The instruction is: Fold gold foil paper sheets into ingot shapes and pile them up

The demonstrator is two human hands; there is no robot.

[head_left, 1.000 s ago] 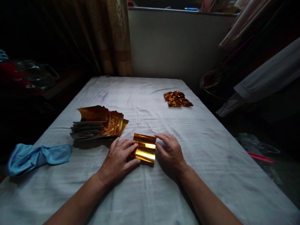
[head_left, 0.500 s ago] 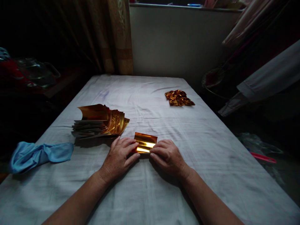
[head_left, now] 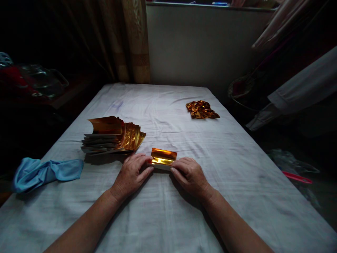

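Observation:
A small sheet of shiny gold foil paper point(head_left: 164, 156) lies in front of me, its near edge folded up so a pale strip of its back shows. My left hand point(head_left: 133, 173) pinches its left end between thumb and fingers. At the right end, my right hand point(head_left: 190, 175) grips it the same way. Just beyond my left hand sits a fanned stack of gold foil paper point(head_left: 113, 137), grey on the underside. Farther off to the right is a small heap of folded gold foil pieces point(head_left: 202, 109).
A white cloth point(head_left: 168, 211) covers the table. On its left edge lies a crumpled blue cloth point(head_left: 47, 172). A glass jug point(head_left: 44, 80) stands on a dark surface at left. Curtain point(head_left: 137, 42) and wall border the far side; a pale sleeve point(head_left: 302, 84) hangs at right.
The near edge of the foil sheet has turned up and over, showing its pale back and leaving a narrower gold face. My left hand's fingers have drawn back slightly to the left.

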